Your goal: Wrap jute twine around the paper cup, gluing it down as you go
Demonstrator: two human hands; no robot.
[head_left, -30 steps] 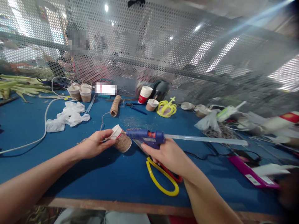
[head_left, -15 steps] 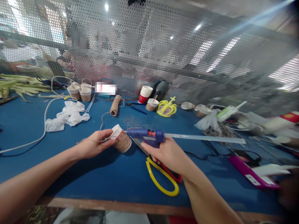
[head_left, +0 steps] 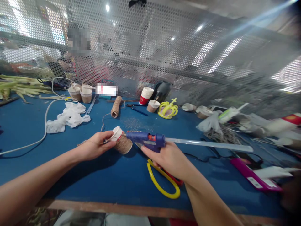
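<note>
Pinching the white rim end of a twine-wrapped cup (head_left: 123,144), the left hand (head_left: 95,146) has its thumb and fingers nearly closed on it, with a loose strand of twine (head_left: 102,124) by the fingers. The cup is tilted above the blue table (head_left: 94,182), its open mouth facing up and to the left. At its right side is the tip of a blue glue gun (head_left: 145,138); whether the tip touches the twine, I cannot tell. The right hand (head_left: 172,157) is wrapped around the gun's grip, fingers curled closed, and a long clear glue stick (head_left: 209,144) juts out of the gun's back, away from the cup. Below and to the right of the cup lie scissors with yellow-edged handles (head_left: 172,196), partly hidden under the right hand.

Just beyond the cup is a twine spool (head_left: 116,108); farther back and right of it are blue-handled pliers (head_left: 138,110), a small wrapped cup (head_left: 153,106) and a yellow crown-shaped piece (head_left: 168,110). Crumpled white plastic (head_left: 69,116) lies to the cup's left, two handled cups (head_left: 86,95) behind that. Well to the cup's right is a purple box (head_left: 249,172).
</note>
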